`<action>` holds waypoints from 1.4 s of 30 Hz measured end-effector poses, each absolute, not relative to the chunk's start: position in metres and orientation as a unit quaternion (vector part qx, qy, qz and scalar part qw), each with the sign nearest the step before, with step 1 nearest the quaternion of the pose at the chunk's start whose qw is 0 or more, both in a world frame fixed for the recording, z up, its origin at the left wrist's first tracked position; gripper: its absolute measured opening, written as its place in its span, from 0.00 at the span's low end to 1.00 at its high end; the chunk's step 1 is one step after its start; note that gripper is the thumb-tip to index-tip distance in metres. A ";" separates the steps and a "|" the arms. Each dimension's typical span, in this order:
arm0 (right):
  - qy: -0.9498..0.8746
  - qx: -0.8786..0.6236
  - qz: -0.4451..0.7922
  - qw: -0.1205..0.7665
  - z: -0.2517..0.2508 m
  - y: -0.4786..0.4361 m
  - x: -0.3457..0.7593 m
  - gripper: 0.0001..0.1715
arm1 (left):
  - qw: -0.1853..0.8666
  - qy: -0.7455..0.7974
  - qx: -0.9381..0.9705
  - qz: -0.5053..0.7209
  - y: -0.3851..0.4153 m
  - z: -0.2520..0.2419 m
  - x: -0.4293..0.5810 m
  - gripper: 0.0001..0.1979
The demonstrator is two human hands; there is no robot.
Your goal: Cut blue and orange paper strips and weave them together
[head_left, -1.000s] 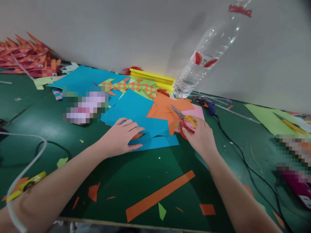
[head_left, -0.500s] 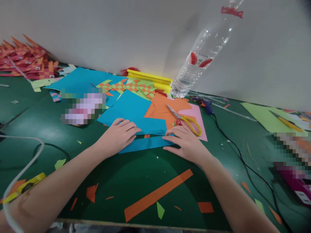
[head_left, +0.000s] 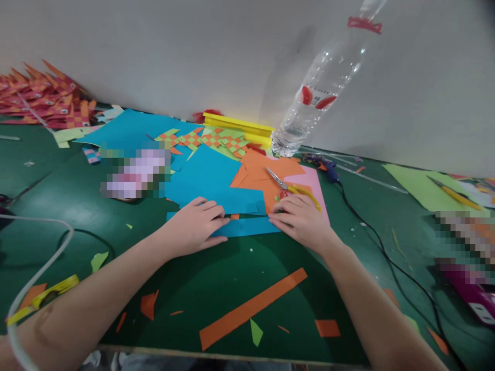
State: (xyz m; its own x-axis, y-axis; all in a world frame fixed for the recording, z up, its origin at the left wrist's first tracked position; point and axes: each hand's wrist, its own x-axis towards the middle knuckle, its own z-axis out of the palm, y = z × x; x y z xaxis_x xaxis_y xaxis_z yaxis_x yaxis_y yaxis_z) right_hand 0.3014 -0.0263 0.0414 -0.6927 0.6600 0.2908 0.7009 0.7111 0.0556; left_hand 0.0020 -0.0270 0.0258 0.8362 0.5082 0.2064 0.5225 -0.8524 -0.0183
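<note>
Below frame centre, the blue strip (head_left: 251, 227) stretches sideways between left hand (head_left: 195, 226) and right hand (head_left: 302, 220), both touching; whether either pinches it, I cannot tell.

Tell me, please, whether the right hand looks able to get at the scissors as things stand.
Probably yes: the scissors lie just beyond the right hand, partly hidden by it, and nothing else appears to cover them. The hand would likely just need to leave the blue strip.

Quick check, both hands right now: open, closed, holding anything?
Left hand: loosely open, at the blue strip.
Right hand: at the strip's right end; whether it grips cannot be told.
</note>
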 end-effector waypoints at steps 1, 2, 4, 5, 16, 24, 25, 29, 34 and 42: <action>-0.908 -0.384 -0.108 0.126 0.042 -0.024 0.305 0.14 | 0.048 -0.266 -0.958 -0.096 -0.027 0.026 0.003 0.20; -0.899 -0.396 -0.133 0.129 0.042 -0.022 0.309 0.14 | 0.059 -0.262 -0.958 -0.096 -0.028 0.026 0.003 0.19; -0.884 -0.412 -0.164 0.146 0.042 -0.021 0.313 0.13 | 0.080 -0.249 -0.960 -0.101 -0.029 0.026 0.004 0.17; -0.879 -0.416 -0.168 0.162 0.043 -0.021 0.313 0.12 | 0.090 -0.241 -0.960 -0.107 -0.030 0.027 0.004 0.15; -0.931 -0.323 0.001 0.170 0.051 -0.052 0.269 0.13 | 0.180 -0.238 -0.940 -0.165 -0.041 0.040 0.009 0.13; -0.690 -0.572 0.268 0.353 0.047 -0.045 0.274 0.07 | 0.263 -0.288 -0.853 -0.348 -0.056 0.054 0.011 0.16; -0.639 -0.592 0.328 0.366 0.047 -0.043 0.274 0.10 | 0.269 -0.281 -0.842 -0.372 -0.057 0.054 0.012 0.17; -0.474 -0.596 0.491 0.424 0.043 -0.041 0.263 0.17 | 0.210 -0.239 -0.846 -0.428 -0.058 0.045 0.016 0.17; -0.392 -0.541 0.584 0.461 0.042 -0.045 0.235 0.19 | 0.011 -0.251 -0.898 -0.361 -0.050 0.033 0.020 0.05; -0.436 -0.486 0.631 0.419 0.047 -0.051 0.206 0.15 | -0.372 -0.375 -0.766 -0.368 -0.039 0.027 0.014 0.19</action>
